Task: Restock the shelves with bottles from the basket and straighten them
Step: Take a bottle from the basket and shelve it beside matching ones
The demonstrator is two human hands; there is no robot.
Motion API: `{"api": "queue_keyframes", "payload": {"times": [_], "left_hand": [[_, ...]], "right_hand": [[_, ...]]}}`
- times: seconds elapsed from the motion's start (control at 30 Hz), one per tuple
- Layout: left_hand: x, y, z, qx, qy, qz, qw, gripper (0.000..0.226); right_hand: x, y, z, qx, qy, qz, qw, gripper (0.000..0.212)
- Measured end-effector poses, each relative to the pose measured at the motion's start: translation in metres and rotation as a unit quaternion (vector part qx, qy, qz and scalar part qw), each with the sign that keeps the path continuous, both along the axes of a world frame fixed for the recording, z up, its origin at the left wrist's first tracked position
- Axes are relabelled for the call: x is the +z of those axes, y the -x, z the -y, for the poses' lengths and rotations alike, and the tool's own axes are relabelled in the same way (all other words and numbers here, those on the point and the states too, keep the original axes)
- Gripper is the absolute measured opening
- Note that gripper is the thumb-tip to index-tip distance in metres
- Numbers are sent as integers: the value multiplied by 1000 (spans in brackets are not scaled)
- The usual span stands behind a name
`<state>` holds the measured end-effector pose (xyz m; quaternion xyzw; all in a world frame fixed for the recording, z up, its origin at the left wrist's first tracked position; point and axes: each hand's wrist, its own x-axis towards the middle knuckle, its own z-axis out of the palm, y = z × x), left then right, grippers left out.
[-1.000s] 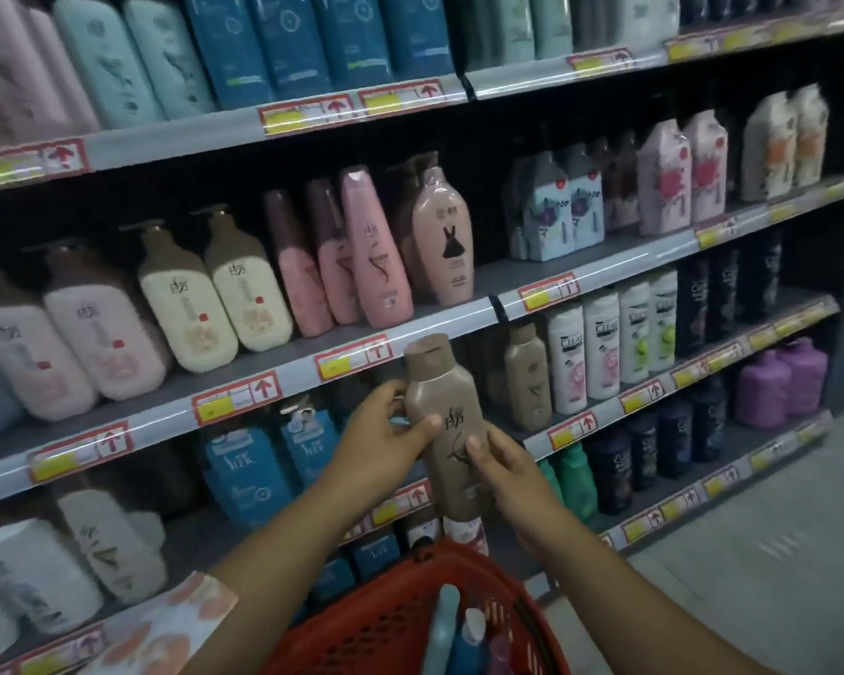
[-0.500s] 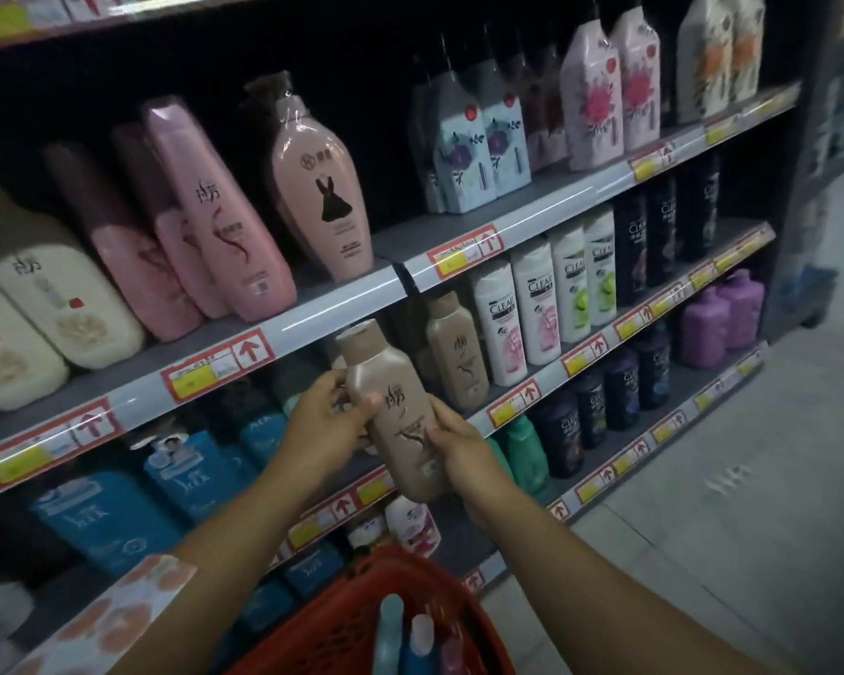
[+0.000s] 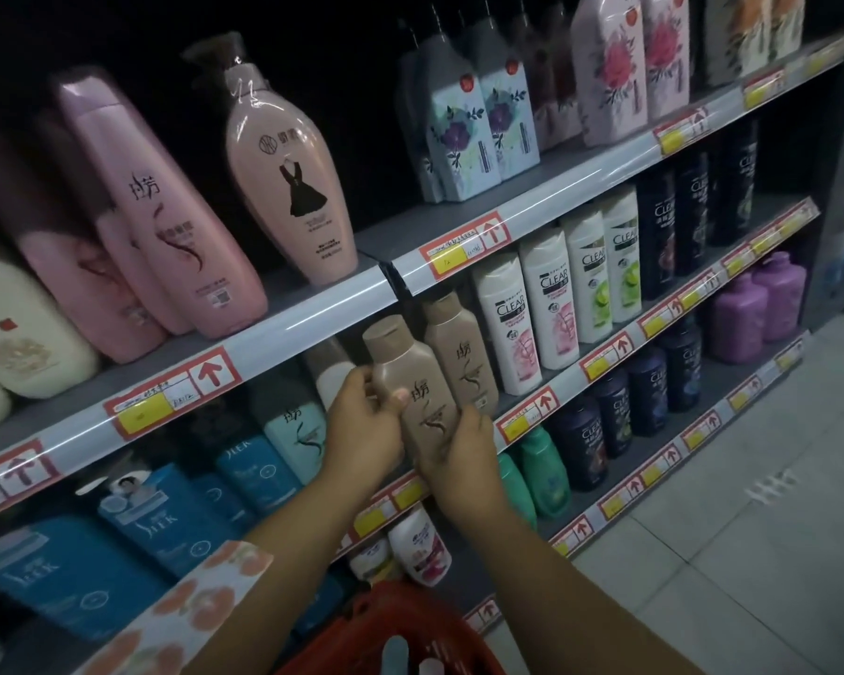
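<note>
Both hands, left hand (image 3: pixel 361 431) and right hand (image 3: pixel 464 453), fingers curled round a brown bottle (image 3: pixel 412 387), at the shelf (image 3: pixel 542 414) front edge; bottles remain in the basket (image 3: pixel 391 630).

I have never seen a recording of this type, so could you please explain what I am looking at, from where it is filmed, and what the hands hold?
No machine here: a person wears a camera on the head, looking forward and down at their own two hands. The single view shows a shop shelf full of shampoo bottles. Both hands hold one tan bottle in front of the second shelf: the left hand has its grip around the middle, the right hand around the bottom. Just behind stands a matching tan bottle, then white bottles. At the lower edge is the red basket with more bottles.
</note>
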<state>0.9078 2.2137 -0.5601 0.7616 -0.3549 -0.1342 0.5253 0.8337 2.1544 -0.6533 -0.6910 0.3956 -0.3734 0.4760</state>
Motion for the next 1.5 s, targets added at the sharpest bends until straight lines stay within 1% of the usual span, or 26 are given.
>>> {"api": "queue_keyframes", "payload": {"times": [0.13,0.37,0.6,0.73,0.87,1.0,1.13,1.23,1.4,1.5], "left_hand": [[-1,-6,8,-3,7,3,1000,27],[-3,-17,20,7,28,4,1000,30],[-7,-26,22,10,45,7,999,30],[-13,-27,25,14,28,11,999,30],[-13,-27,29,25,1,43,999,28],[-6,-31,34,48,-19,65,996,19],[-2,-34,29,48,-35,112,992,17],[-1,-34,24,60,-44,144,987,25],[0,-37,22,80,-41,146,985,39],[0,-41,23,87,-31,145,985,43]], "right_hand": [[-9,-13,8,-4,-3,20,1000,74],[-16,-36,7,-42,14,35,998,78],[-18,-45,9,-49,12,33,998,74],[-20,-50,8,-62,-4,29,998,71],[-22,-52,9,-61,4,13,998,70],[-22,-52,10,-58,9,0,998,72],[-21,-51,11,-57,7,-8,998,72],[-21,-50,11,-61,5,0,998,70],[-20,-49,11,-69,1,20,997,65],[-20,-48,11,-68,3,26,997,63]]}}
